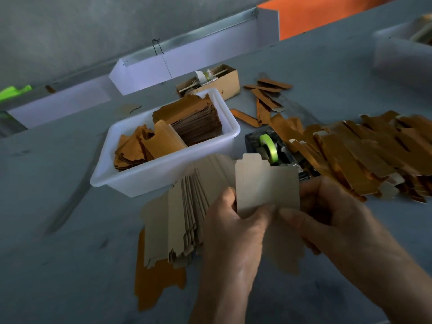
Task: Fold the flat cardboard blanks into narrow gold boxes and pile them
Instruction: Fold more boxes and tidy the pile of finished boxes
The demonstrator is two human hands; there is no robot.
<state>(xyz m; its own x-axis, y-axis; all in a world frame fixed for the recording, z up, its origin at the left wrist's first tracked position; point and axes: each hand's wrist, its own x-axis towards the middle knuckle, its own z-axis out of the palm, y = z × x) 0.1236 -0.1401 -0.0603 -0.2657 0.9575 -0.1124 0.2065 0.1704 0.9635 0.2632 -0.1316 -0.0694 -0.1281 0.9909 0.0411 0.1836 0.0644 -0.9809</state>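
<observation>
Both hands hold one flat cardboard blank [266,183] upright in front of me, its plain beige side facing me. My left hand [236,232] grips its lower left edge, thumb on the front. My right hand [334,220] pinches its lower right edge. A fanned stack of flat blanks [184,218] lies on the table just left of my left hand, beige side up. A long pile of folded narrow gold boxes [364,155] stretches along the table to the right.
A white plastic tub [149,181] holding gold blanks stands behind the stack. A tape dispenser with a green roll [268,148] sits behind the held blank. A small brown carton [224,83] and loose gold pieces [266,97] lie farther back. White bins line the table's far edge.
</observation>
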